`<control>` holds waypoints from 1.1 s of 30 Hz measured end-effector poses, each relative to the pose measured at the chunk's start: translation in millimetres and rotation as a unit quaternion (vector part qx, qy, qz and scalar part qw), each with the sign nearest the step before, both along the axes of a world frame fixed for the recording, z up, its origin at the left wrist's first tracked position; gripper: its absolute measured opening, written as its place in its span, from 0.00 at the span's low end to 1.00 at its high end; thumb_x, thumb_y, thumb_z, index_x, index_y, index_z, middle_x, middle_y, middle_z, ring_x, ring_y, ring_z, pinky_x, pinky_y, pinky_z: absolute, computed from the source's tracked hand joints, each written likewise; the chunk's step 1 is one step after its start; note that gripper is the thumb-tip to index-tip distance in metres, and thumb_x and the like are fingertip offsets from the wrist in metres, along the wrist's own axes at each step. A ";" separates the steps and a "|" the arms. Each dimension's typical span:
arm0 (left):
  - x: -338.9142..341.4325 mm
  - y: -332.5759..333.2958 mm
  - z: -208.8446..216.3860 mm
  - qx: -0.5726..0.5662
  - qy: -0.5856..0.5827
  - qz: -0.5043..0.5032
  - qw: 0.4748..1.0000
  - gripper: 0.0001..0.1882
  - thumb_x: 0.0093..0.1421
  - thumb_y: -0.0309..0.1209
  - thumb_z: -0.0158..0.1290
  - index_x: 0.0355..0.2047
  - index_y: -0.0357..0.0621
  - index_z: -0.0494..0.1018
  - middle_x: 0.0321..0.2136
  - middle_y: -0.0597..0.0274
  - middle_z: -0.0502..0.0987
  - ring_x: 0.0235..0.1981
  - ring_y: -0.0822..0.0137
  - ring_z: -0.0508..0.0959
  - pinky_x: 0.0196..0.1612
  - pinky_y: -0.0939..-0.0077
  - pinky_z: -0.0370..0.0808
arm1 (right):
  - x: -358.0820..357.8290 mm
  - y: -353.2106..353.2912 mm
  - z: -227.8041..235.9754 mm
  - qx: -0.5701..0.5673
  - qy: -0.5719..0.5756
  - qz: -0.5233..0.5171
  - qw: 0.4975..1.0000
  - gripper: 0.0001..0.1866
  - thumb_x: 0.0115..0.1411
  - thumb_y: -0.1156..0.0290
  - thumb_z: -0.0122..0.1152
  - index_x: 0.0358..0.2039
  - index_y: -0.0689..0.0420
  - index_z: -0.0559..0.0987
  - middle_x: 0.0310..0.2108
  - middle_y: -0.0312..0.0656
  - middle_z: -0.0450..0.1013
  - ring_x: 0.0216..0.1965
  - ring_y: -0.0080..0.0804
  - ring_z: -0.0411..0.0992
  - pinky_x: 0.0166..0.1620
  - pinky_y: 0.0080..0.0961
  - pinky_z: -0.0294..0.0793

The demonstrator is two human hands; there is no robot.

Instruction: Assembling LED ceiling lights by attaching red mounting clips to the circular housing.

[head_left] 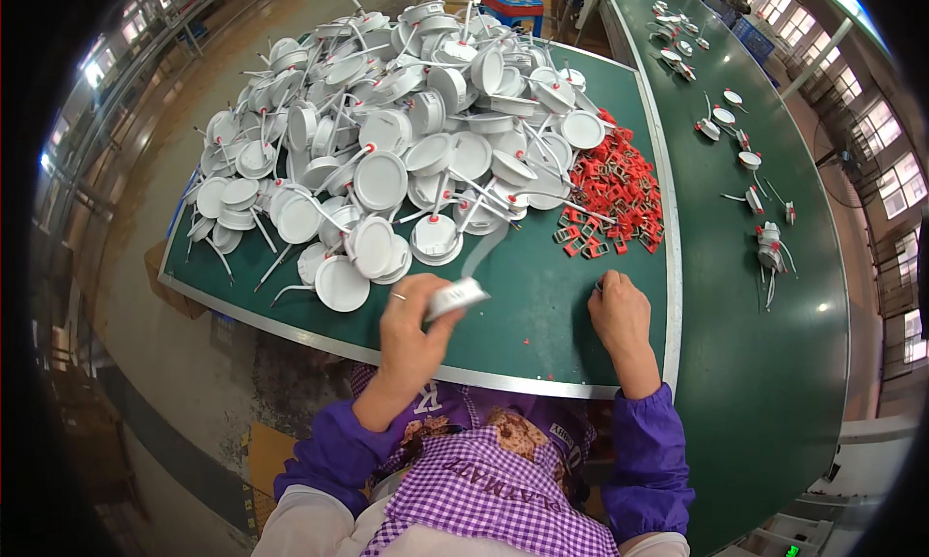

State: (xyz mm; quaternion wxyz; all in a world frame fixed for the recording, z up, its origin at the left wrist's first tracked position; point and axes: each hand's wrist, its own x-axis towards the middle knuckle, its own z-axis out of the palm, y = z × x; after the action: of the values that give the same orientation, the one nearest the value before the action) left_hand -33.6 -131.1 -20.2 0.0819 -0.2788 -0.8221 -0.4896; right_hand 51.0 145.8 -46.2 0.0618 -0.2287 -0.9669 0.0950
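Note:
In my left hand (411, 330) is a white round lamp housing (459, 298), tilted on edge and held between thumb and fingers. Its pale cable, smeared by motion, reaches up toward the pile. My right hand (621, 317) is closed low over the green table, fingertips pinched. Whatever may be between them is too hidden to make out. Just beyond that hand lies a heap of small red clips (619, 194) with metal frames. A large pile of similar white lamp housings (380, 180), with cables sticking out, covers the table's left and far parts.
The green table (503, 339) has a pale metal rim along its edges. To the right runs a long green conveyor belt (745, 363), with more white housings (769, 247) spread along it. A blue and red stool (513, 7) stands behind the table.

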 end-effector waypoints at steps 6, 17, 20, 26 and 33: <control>30.4 36.8 -1.5 0.095 -0.105 -0.135 0.981 0.21 0.51 0.14 0.57 0.46 0.41 0.75 0.48 0.54 0.70 0.46 0.61 0.74 0.47 0.73 0.73 | 16.6 -38.6 9.1 -0.303 0.236 -0.058 0.921 0.06 0.62 0.72 0.58 0.35 0.62 0.75 0.24 0.44 0.74 0.20 0.28 0.73 0.24 0.24 0.71; 42.3 51.5 -13.8 0.270 -0.371 -0.202 0.865 0.22 0.60 0.16 0.52 0.55 0.35 0.68 0.58 0.53 0.64 0.60 0.61 0.65 0.61 0.69 0.65 | 39.0 -95.8 14.4 -0.558 0.334 -0.079 0.755 0.06 0.64 0.75 0.57 0.37 0.64 0.75 0.27 0.36 0.74 0.26 0.17 0.70 0.29 0.17 0.69; 43.6 53.2 -6.9 0.365 -0.469 -0.172 0.786 0.31 0.59 0.16 0.53 0.62 0.38 0.60 0.56 0.53 0.66 0.58 0.64 0.68 0.59 0.71 0.67 | 43.8 -98.6 17.7 -0.396 0.305 -0.004 0.866 0.06 0.63 0.75 0.58 0.36 0.65 0.77 0.27 0.41 0.75 0.26 0.22 0.73 0.31 0.20 0.71; 39.8 44.9 -10.7 0.284 -0.504 -0.180 0.795 0.30 0.57 0.15 0.55 0.59 0.33 0.58 0.47 0.54 0.73 0.49 0.68 0.74 0.52 0.73 0.74 | 42.5 -74.9 23.8 -0.291 0.309 0.053 0.904 0.07 0.60 0.77 0.60 0.38 0.65 0.79 0.32 0.47 0.77 0.27 0.29 0.76 0.31 0.23 0.75; 39.0 43.2 -3.1 0.209 -0.448 -0.158 0.855 0.23 0.56 0.17 0.57 0.50 0.32 0.63 0.42 0.52 0.76 0.43 0.69 0.78 0.47 0.77 0.77 | 37.3 -38.5 44.6 -0.453 0.292 -0.036 0.842 0.07 0.58 0.79 0.62 0.37 0.65 0.80 0.27 0.42 0.77 0.25 0.22 0.75 0.29 0.19 0.74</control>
State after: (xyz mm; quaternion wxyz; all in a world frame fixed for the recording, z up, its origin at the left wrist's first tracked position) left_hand 5.4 -88.0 -23.3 -0.3172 -0.1315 -0.5936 -0.7278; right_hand 88.3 107.3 -1.7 0.2343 -0.2279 -0.7445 0.5821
